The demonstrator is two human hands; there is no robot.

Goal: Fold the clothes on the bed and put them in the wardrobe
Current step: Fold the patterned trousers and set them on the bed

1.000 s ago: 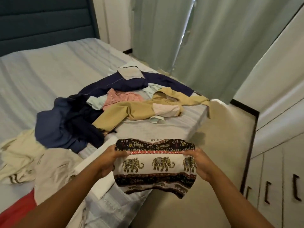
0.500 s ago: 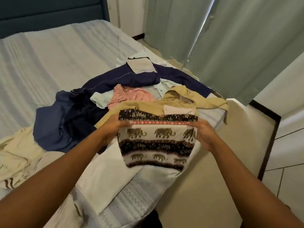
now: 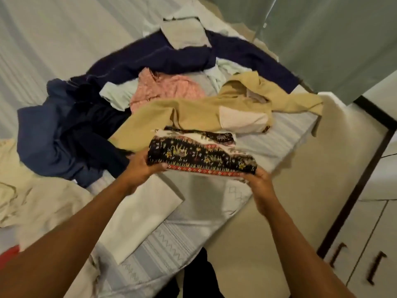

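Elephant-print garment (image 3: 199, 155) folded, held level just above the bed (image 3: 193, 214) corner; your left hand (image 3: 140, 166) and right hand (image 3: 258, 181) each grip an end, fingers curled underneath; tan shirt (image 3: 193, 112) lies just behind.

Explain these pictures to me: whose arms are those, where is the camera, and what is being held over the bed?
No machine here: a person works with bare hands, and one camera worn on their head looks down at them. The left hand and right hand grip the ends of a folded patterned cloth, dark with a red border, above the bed. Unfolded clothes lie there in a heap: a tan garment, a navy garment, a pink garment. White wardrobe doors with dark handles stand at the right.
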